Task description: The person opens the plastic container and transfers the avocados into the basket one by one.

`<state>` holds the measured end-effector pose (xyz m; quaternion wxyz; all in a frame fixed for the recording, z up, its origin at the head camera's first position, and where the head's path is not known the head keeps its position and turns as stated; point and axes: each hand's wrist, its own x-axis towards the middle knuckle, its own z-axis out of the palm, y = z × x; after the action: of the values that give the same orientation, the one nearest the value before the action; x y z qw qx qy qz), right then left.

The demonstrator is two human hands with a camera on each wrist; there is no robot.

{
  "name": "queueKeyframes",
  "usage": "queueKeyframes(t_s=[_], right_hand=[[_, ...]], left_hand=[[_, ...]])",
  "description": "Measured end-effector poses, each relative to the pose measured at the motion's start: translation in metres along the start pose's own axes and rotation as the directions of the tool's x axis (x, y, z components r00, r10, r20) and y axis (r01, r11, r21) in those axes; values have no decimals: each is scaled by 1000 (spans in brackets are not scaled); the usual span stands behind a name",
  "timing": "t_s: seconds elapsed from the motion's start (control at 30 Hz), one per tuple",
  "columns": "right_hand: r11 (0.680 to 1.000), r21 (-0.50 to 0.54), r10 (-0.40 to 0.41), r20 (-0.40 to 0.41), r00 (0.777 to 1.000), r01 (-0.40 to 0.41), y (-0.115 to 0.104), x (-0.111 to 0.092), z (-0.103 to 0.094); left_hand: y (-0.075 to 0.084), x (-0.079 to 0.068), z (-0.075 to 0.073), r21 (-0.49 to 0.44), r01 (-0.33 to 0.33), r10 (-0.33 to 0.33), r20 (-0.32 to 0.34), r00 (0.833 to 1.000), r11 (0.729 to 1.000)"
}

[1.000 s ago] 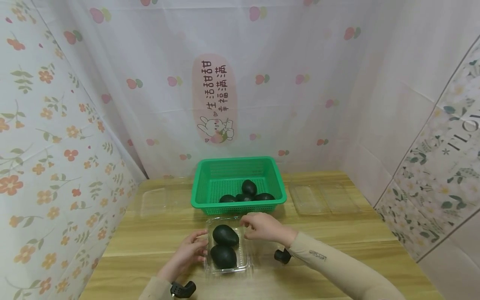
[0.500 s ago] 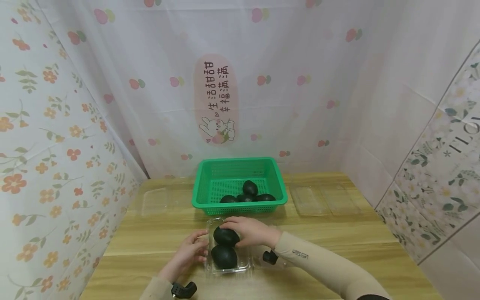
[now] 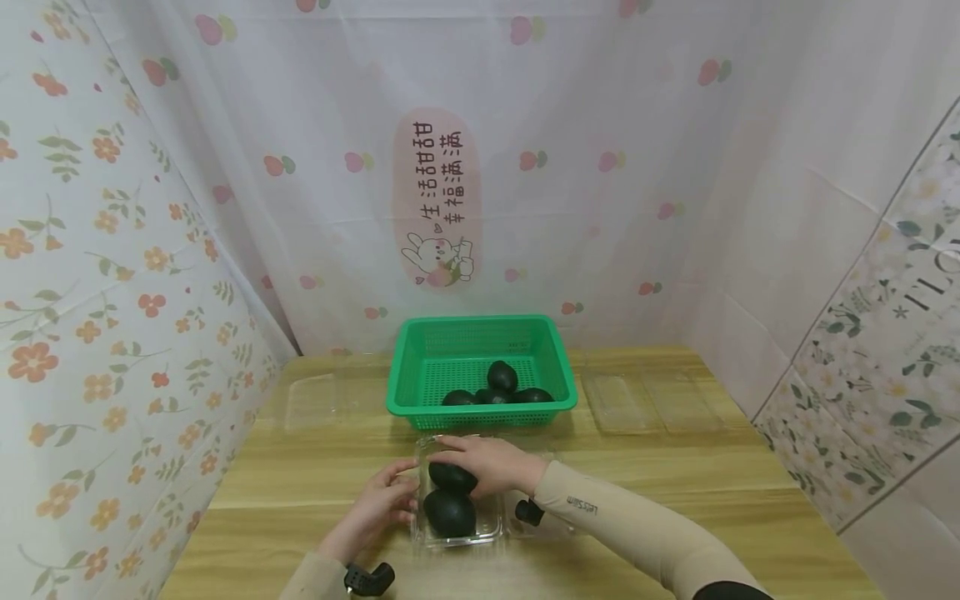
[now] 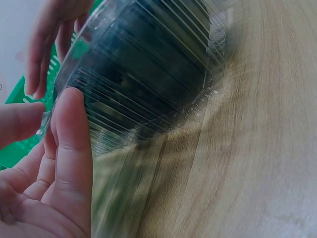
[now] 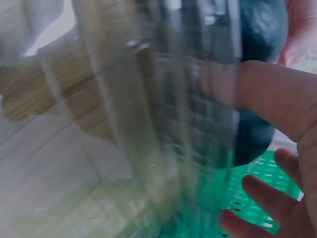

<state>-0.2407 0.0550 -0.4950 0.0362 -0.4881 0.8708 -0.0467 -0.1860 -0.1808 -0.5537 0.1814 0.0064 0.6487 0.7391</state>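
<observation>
Two dark green avocados lie in a clear plastic clamshell box (image 3: 487, 533) on the table, one behind the other. My left hand (image 3: 381, 506) is at the box's left side; in the left wrist view its thumb and a finger pinch the clear rim. My right hand (image 3: 491, 467) reaches over the rear avocado (image 3: 450, 477), fingers across its far side and thumb at its near right side. The front avocado (image 3: 450, 512) sits just below that thumb. In the right wrist view the thumb lies against dark avocado skin, partly behind the clear plastic.
Behind the box stands a green plastic basket (image 3: 482, 410) holding several more avocados (image 3: 502, 377). The box's clear lid (image 3: 551, 527) spreads to the right, under the right forearm. Other clear boxes lie at the back left (image 3: 311, 404) and back right (image 3: 648, 404). Printed curtains (image 3: 637, 167) border the table.
My right hand has moved left from the box's right rim onto the rear avocado and now covers part of it. The left hand stays at the box's left side.
</observation>
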Motion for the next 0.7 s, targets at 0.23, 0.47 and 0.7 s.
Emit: queueKeyframes(t_s=[0.23, 0.47, 0.7], right_hand=[[1000, 9, -9, 2, 1000, 9, 4, 1, 11], [1000, -15, -13, -11, 1000, 13, 5, 4, 17], [1000, -30, -2, -9, 1000, 2, 2, 5, 19]], left_hand=[[2, 1, 0, 4, 2, -2, -6, 1000, 1000], [3, 1, 1, 10, -3, 3, -7, 1000, 1000], [2, -1, 2, 9, 3, -2, -17, 1000, 1000]])
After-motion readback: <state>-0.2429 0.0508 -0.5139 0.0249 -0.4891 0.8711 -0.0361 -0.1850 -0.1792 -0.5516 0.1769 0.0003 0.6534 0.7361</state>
